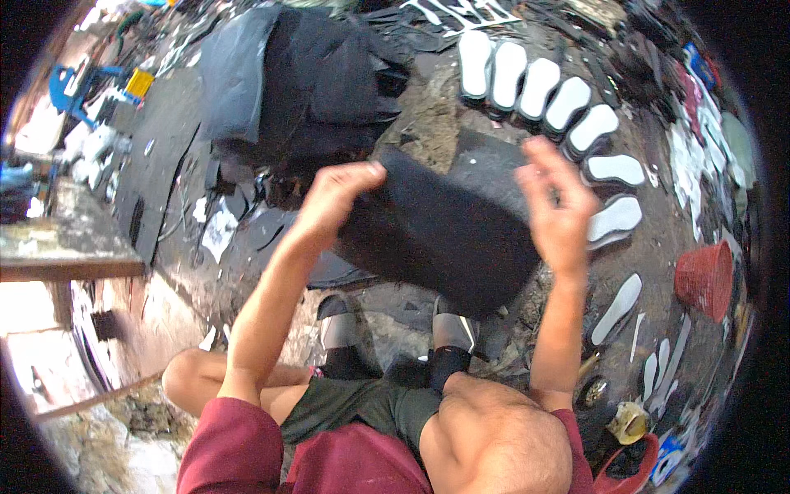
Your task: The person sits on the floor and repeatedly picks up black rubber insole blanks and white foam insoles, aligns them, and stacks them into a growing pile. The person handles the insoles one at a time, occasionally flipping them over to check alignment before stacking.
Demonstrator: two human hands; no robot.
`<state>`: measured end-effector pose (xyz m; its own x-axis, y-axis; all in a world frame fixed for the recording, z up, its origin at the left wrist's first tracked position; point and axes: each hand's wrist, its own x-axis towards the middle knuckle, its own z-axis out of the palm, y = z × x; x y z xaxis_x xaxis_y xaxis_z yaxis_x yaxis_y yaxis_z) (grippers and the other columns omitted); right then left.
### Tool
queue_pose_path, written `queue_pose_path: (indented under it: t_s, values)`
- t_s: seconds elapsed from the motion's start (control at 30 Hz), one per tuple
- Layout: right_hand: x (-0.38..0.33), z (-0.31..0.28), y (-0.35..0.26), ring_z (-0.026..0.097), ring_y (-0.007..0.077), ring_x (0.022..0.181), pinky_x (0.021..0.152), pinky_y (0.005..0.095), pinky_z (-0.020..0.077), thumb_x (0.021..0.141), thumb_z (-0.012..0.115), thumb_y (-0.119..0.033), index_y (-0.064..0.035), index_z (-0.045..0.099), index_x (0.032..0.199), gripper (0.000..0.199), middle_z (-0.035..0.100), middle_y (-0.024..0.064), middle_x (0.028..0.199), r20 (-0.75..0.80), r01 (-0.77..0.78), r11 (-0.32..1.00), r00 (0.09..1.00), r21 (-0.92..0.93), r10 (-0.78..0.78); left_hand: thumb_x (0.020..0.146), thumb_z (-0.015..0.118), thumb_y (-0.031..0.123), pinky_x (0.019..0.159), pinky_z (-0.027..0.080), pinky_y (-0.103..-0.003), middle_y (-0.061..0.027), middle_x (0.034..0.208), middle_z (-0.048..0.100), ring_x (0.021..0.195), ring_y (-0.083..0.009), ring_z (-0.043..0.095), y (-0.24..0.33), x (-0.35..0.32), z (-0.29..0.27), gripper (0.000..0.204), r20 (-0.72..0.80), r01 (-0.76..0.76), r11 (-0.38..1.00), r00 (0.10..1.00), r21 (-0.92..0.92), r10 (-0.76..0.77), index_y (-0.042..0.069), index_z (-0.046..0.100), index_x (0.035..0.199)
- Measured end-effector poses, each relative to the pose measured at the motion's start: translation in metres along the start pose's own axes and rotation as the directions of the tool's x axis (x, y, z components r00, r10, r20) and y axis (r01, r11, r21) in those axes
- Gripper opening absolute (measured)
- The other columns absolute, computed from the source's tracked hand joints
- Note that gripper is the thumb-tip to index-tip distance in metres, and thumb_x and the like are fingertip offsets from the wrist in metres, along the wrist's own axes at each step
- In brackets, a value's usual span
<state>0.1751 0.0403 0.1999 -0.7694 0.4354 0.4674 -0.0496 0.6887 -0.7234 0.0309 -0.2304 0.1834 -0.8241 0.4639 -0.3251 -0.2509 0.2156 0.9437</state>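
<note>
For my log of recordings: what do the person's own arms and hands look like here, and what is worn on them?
Both forearms are bare from the shoulder sleeves down. The left hand and right hand wear no gloves; no watch, ring or bracelet is visible, though the picture is somewhat blurred. The upper arms are covered by the short sleeves of a maroon cloth shirt.

hands: two, left hand [337, 198] and right hand [558, 206]
black rubber sheet [444, 235] held up: one
white shoe soles in the curved row [539, 86]: seven, from the top soles round to the one [613, 218] just beside the right hand
loose white soles lower right: one large [617, 309], plus a few thin ones [662, 370], too small to count
red basket [706, 278]: one
roll of tape [629, 422]: one
blue chair [70, 86]: one
dark sheet piles [313, 74]: one heap, layers uncountable
</note>
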Motion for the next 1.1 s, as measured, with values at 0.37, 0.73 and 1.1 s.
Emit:
queue_pose_path:
  t_s: [0.37, 0.73, 1.1]
  values:
    - [-0.068, 0.069, 0.019, 0.068, 0.0164, 0.098, 0.084, 0.0306, 0.0548, 0.097, 0.063, -0.015, 0.0, 0.069, 0.118, 0.026, 0.072, 0.0122, 0.109, 0.061, -0.374, 0.852, 0.923, 0.366, 0.379, 0.087, 0.069, 0.029, 0.095, 0.048, -0.043, -0.0206, 0.118, 0.069, 0.109, -0.0321, 0.065, -0.16, -0.013, -0.199, 0.049, -0.778, 0.287, 0.819, 0.565, 0.496, 0.273, -0.006, 0.063, 0.121]
    - [-0.125, 0.189, -0.032, 0.07, 0.0285, 0.09, 0.078, 0.0374, 0.0551, 0.091, 0.066, -0.02, -0.009, 0.073, 0.105, 0.019, 0.073, 0.0105, 0.101, 0.505, -0.018, 0.941, 0.847, 0.337, -0.165, 0.083, 0.071, -0.005, 0.066, 0.053, -0.026, -0.0102, 0.103, 0.073, 0.083, -0.0139, 0.069, -0.191, -0.097, -0.164, 0.044, -0.433, 0.224, 0.918, 0.828, -0.327, -0.356, -0.002, 0.064, 0.127]
    - [-0.104, 0.206, -0.109, 0.067, 0.0224, 0.078, 0.072, 0.0361, 0.0535, 0.081, 0.078, -0.033, -0.0061, 0.069, 0.087, 0.029, 0.067, 0.0065, 0.087, 0.52, -0.181, 0.961, 0.853, 0.209, 0.048, 0.088, 0.073, 0.001, 0.061, 0.052, -0.021, -0.0073, 0.097, 0.073, 0.075, -0.0072, 0.066, -0.119, -0.096, -0.113, 0.035, -0.189, 0.017, 0.895, 0.975, -0.445, -0.113, -0.002, 0.067, 0.122]
